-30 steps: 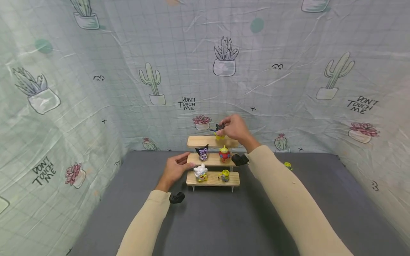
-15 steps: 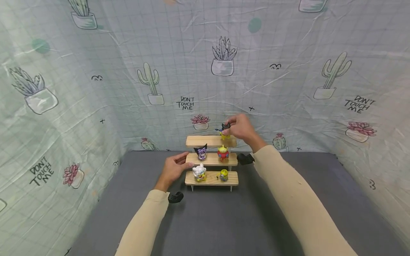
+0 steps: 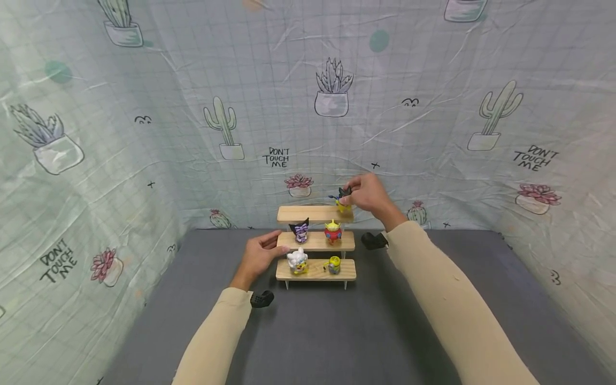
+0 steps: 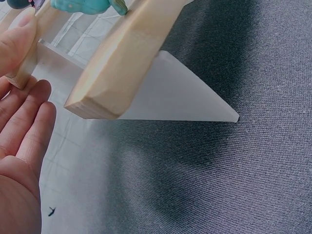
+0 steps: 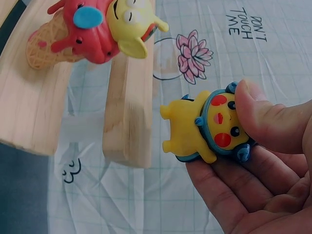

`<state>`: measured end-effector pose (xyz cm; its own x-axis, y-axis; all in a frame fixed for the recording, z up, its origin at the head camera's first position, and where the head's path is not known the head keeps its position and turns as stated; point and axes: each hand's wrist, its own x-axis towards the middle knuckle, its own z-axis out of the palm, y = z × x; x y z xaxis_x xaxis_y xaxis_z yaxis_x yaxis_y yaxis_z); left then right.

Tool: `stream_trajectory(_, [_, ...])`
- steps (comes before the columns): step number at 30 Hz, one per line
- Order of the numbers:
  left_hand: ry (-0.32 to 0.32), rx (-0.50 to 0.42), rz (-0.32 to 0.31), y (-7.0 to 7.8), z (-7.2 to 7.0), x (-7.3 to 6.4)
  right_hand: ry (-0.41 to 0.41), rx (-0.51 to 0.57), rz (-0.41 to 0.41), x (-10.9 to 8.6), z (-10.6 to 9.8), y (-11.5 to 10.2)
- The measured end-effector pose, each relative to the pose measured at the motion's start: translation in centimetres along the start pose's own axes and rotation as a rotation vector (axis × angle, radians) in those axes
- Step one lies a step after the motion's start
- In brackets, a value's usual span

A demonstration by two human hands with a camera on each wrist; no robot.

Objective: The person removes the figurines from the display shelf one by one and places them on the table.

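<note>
My right hand [image 3: 370, 193] pinches a yellow Pikachu figurine [image 5: 195, 124] with a dark blue hood, by its head. The figurine is upright at the right end of the top tier of a three-tier wooden display stand [image 3: 298, 215]. In the right wrist view its feet face that tier, with a gap seen between them. My left hand [image 3: 259, 255] holds the left end of the middle tier, thumb [image 4: 17, 46] above and fingers [image 4: 29, 117] below. On the middle tier stand a black-and-purple figurine [image 3: 301, 232] and a red figurine with a yellow head [image 3: 333, 232].
The bottom tier [image 3: 315, 274] bears a white-topped yellow figurine [image 3: 297, 262] and a yellow-and-grey minion figurine [image 3: 333, 265]. Clear side supports [image 4: 180, 92] hold the tiers. A grey cloth [image 3: 308, 331] covers the table, and a printed curtain [image 3: 269, 107] hangs behind and at the sides.
My right hand has carried the Pikachu figurine rightward along the top tier to its right end. My left hand keeps its hold on the stand. The head view has shifted slightly.
</note>
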<state>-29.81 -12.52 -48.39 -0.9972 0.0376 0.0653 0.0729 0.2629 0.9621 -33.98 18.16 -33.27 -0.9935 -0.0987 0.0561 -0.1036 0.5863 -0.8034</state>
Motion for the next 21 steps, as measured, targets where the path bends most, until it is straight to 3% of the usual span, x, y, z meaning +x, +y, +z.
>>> stream_trajectory(12, [-0.008, -0.013, -0.011, -0.3, -0.1, -0.2, 0.000, -0.015, 0.027, -0.5, -0.7, 0.9])
stream_trajectory(21, [-0.017, -0.015, 0.022, -0.2, -0.1, 0.0, 0.020, -0.023, 0.017, -0.6, -1.8, 1.6])
